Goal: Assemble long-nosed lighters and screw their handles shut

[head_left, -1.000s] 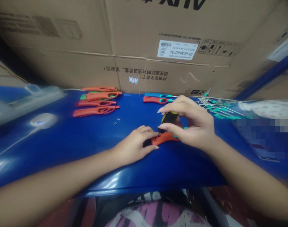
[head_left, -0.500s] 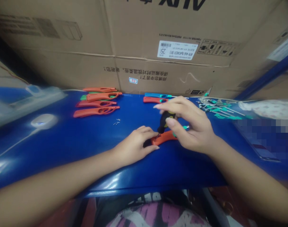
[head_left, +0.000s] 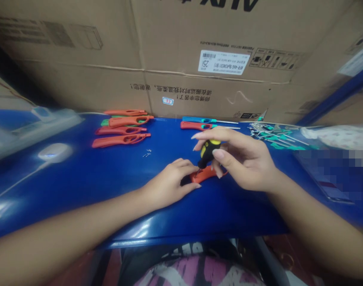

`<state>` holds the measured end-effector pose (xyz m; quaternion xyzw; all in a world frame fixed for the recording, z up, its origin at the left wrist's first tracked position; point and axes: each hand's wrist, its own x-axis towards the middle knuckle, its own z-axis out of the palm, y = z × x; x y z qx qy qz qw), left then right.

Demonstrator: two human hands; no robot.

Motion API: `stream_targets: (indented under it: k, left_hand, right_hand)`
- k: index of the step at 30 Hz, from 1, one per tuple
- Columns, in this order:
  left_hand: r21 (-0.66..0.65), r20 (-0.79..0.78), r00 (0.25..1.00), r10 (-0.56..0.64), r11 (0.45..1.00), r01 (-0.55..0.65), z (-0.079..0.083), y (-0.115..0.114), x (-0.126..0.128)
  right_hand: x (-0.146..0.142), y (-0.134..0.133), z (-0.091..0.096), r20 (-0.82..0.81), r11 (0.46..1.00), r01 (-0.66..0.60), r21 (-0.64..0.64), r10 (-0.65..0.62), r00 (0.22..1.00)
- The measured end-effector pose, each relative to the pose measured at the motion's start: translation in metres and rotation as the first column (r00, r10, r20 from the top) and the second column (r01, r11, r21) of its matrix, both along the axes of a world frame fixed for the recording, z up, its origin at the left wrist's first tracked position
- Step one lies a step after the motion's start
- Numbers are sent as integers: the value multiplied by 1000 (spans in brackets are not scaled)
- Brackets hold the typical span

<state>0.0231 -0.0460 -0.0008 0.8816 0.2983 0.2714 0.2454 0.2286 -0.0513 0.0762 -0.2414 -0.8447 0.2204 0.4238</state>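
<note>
My left hand (head_left: 172, 180) pinches the left end of an orange gas lighter (head_left: 203, 174) that lies on the blue table, thumb on the near side and fingers on the far side. In my right hand (head_left: 244, 159) is a short screwdriver (head_left: 209, 153) with a black and yellow handle. It leans over the lighter, its tip down at the lighter's left end beside my left fingers. My right fingers hide the lighter's right part. To the left of my hands lie several small screws (head_left: 147, 153).
Several orange, red and green lighter shells (head_left: 122, 140) lie at the back left. A blue lighter (head_left: 196, 119) and a red lighter (head_left: 195, 126) lie behind my hands, a pile of green-and-metal lighter parts (head_left: 277, 137) to the right. A large cardboard box (head_left: 169, 47) walls the back.
My right hand has turned and shifted slightly to the right and down around the screwdriver, showing more of its yellow. It now covers the lighter's right end. My left hand stays put.
</note>
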Motion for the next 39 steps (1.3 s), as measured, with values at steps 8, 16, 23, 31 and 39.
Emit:
stream_targets:
  k: [8,16,23,31,39]
  left_hand:
    - [-20,-13,1000,5,1000,-5,0,-1,0]
    - [17,-6,1000,11,1000,-11,1,-1,0]
    - [17,-1,1000,10,1000,-10,-1,0,1]
    - [16,-6,1000,8,1000,-8,-1,1,1]
    - [0,-10,1000,20,1000,-20,0,0,2]
  right_hand:
    - [-4,3,-3,-32,911,223,346,-226,974]
    - [0,0,-4,10,1000,19,-16,-18,1000]
    - [-5,-3,0,98,972,88,218,-111,989]
    - [-8,-3,-6,11,965,136,222,-142,990]
    - [-5,2,-11,34,973,125,193,-134,990]
